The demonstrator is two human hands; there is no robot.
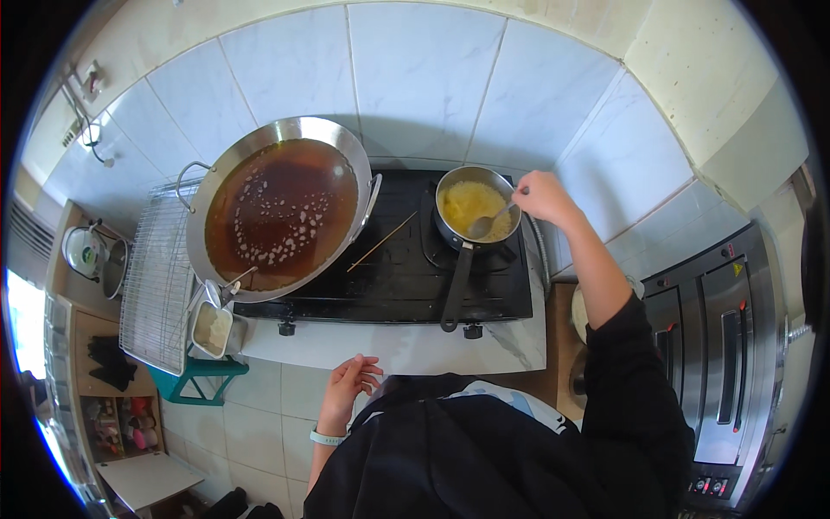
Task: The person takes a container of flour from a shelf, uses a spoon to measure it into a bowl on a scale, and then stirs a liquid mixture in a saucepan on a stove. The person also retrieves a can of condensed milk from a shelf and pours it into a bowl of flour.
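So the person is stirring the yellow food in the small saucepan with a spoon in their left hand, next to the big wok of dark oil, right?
Not quite: the head view shows the right hand holding the spoon in the small saucepan. The left hand rests empty near the counter edge. The rest holds, including the wok.

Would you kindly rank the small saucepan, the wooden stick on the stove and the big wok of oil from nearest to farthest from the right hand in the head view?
1. Small saucepan, right beside the right hand, which holds a spoon in it.
2. Wooden stick, mid-stove, to the left.
3. Big wok, far left of the stove.
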